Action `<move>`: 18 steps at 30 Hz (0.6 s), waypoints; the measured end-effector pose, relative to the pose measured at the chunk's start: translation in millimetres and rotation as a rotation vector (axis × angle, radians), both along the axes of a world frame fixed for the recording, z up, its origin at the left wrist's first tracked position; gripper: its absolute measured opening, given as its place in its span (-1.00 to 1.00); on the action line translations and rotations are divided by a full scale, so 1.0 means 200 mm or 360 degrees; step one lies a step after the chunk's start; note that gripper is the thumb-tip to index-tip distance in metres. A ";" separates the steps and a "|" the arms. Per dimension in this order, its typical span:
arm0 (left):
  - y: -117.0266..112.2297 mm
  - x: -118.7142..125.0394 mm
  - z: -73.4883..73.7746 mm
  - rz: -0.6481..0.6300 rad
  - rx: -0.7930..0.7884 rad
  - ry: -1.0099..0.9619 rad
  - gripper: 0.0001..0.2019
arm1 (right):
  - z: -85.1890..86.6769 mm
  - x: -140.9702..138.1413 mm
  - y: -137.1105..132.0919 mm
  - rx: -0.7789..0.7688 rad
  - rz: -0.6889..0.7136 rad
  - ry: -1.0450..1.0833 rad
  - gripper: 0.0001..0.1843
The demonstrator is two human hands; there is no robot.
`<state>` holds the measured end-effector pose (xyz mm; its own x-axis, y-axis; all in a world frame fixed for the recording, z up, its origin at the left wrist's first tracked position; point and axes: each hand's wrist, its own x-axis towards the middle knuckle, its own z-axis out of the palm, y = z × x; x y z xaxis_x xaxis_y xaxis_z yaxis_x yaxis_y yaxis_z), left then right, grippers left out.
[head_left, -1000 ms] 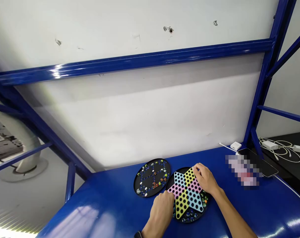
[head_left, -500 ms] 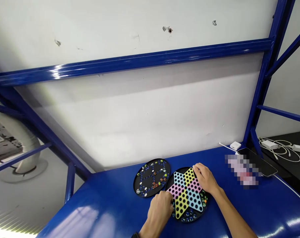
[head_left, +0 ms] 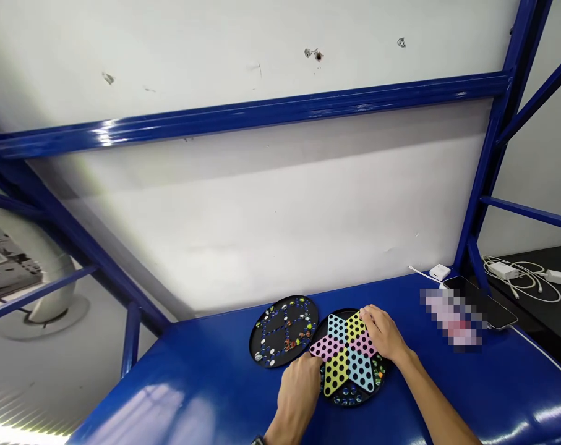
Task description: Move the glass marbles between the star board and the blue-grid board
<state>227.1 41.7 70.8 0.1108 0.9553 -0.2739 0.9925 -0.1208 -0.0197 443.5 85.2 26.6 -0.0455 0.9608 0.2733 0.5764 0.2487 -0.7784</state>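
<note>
A star-shaped Chinese checkers board [head_left: 341,350], with yellow, pink and light-blue points and black holes, lies over a round black tray [head_left: 318,389]. Glass marbles [head_left: 349,395] show in the tray past the star's edges. At the left edge of the board, my left hand [head_left: 299,384] is closed, its fingertips mostly hidden. My right hand [head_left: 385,334] grips the board's upper right edge, fingers over the yellow tip and the far fingertips out of sight.
A second round black tray [head_left: 275,324] with marbles in blue-dotted grooves sits just left of the first. On the blue table's [head_left: 206,364] right side lie a phone [head_left: 487,303], a blurred item [head_left: 454,318] and a white case [head_left: 440,272]. Cables [head_left: 531,278] lie beyond.
The star board and its tray have shifted slightly away from me, and the star's near tips have moved a little left. Both hands stay at the same edges.
</note>
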 end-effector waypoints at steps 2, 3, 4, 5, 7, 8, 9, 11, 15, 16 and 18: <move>0.00 -0.02 0.00 -0.0024 0.0028 -0.0020 -0.60 | 0.00 0.00 0.00 -0.0005 -0.0003 0.0002 -0.51; 0.01 -0.04 0.00 -0.0034 0.0045 -0.0059 -0.64 | 0.00 0.00 0.00 -0.0010 -0.0004 0.0000 -0.51; 0.02 -0.06 0.01 -0.0040 0.0068 -0.0124 -0.68 | 0.00 0.00 0.00 -0.0015 -0.0003 -0.0003 -0.51; 0.03 -0.09 0.02 -0.0022 0.0105 -0.0202 -0.71 | 0.00 0.00 0.00 -0.0018 0.0001 -0.0006 -0.51; 0.06 -0.17 0.04 0.0099 0.0218 -0.0342 -0.74 | 0.01 0.00 -0.01 -0.0020 0.0017 -0.0016 -0.51; 0.08 -0.22 0.05 0.0192 0.0279 -0.0386 -0.73 | 0.01 0.00 -0.01 -0.0018 0.0022 -0.0020 -0.51; 0.10 -0.27 0.06 0.0290 0.0332 -0.0406 -0.72 | 0.01 0.00 -0.01 -0.0017 0.0026 -0.0022 -0.51; 0.14 -0.38 0.06 0.0458 0.0397 -0.0378 -0.67 | 0.01 -0.01 -0.01 -0.0020 0.0031 -0.0027 -0.51; 0.18 -0.51 0.03 0.0498 0.0394 -0.0256 -0.68 | 0.02 -0.01 -0.02 -0.0006 0.0042 -0.0017 -0.49; 0.17 -0.51 0.02 0.0460 0.0413 -0.0231 -0.69 | 0.02 -0.01 -0.02 0.0000 0.0042 -0.0010 -0.48; 0.15 -0.48 0.03 0.0367 0.0504 -0.0225 -0.69 | 0.02 -0.01 -0.02 -0.0001 0.0043 -0.0001 -0.47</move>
<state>130.6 70.9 76.1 -0.1003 0.9942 0.0398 0.9885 0.0950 0.1180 441.3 81.4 30.9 -0.0714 0.9594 0.2729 0.5702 0.2638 -0.7780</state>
